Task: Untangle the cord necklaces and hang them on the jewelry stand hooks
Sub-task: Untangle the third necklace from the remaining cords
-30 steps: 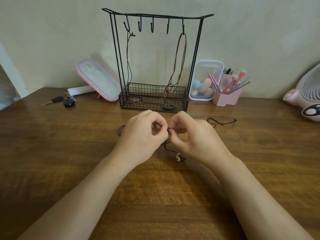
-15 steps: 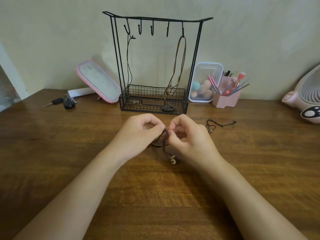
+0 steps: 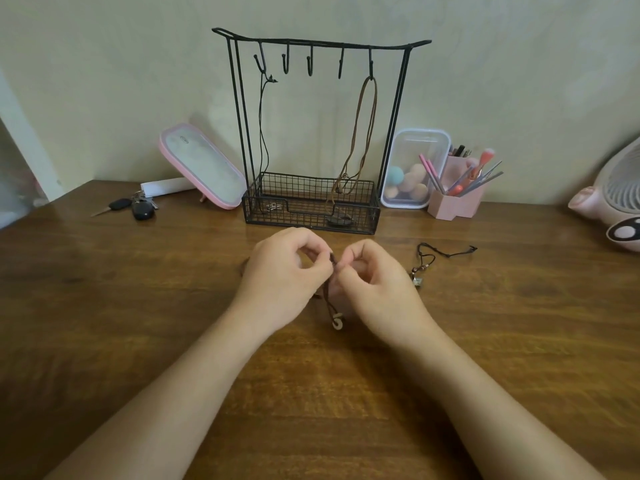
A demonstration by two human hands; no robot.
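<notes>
Between the two hands, near the middle of the table (image 3: 138, 306), is the tangle I am working on. The left hand (image 3: 284, 275) and the right hand (image 3: 381, 289) both have their fingers curled in, and thumb and forefinger of each pinch the brown cord necklace (image 3: 327, 294) at almost the same spot, with the fingertips nearly touching. From that pinch the cord's long axis runs toward 6 o'clock, down the gap between the palms to its pale ring pendant (image 3: 337, 322), which looks to rest on the wood. A short bit of cord shows past the left hand at 9 o'clock. I judge that any pull apart should go along the 9-to-3 line, across the hanging length. Neither hand is nearer, since both hold the same point. The jewelry stand (image 3: 311, 45) is at 12 o'clock, well beyond the knuckles. Its end hooks carry a black necklace (image 3: 265, 133) and a brown necklace (image 3: 360, 133), and the three middle hooks (image 3: 310, 65) are free. A second black cord necklace (image 3: 446, 252) lies loose at 3 o'clock, just beside the right hand.
</notes>
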